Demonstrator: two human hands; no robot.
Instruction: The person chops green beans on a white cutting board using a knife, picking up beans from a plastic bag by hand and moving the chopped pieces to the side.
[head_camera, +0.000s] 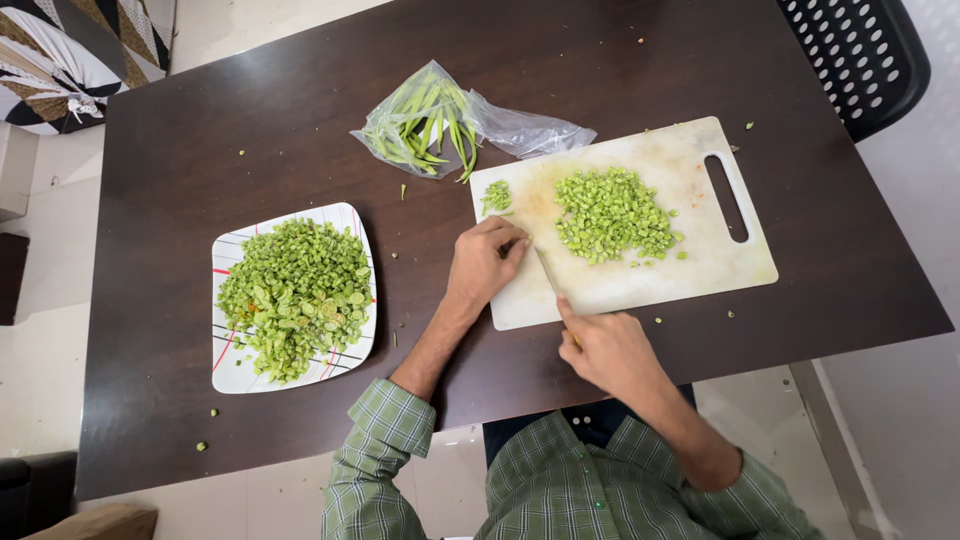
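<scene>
Centrally, plate (232, 372) holds chopped beans (295, 295); bag (520, 130) holds whole pods (425, 125).

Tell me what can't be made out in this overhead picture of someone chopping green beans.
All in the head view:
- Knife: the right hand covers its handle; the blade looks too thin to judge.
- Left hand: its curled fingers hide whatever is under them.
- Plate: the chopped pile covers most of its pattern.
- Black chair: cut off by the picture's top edge.
- Bag: bean count unreadable through crinkled plastic.
</scene>
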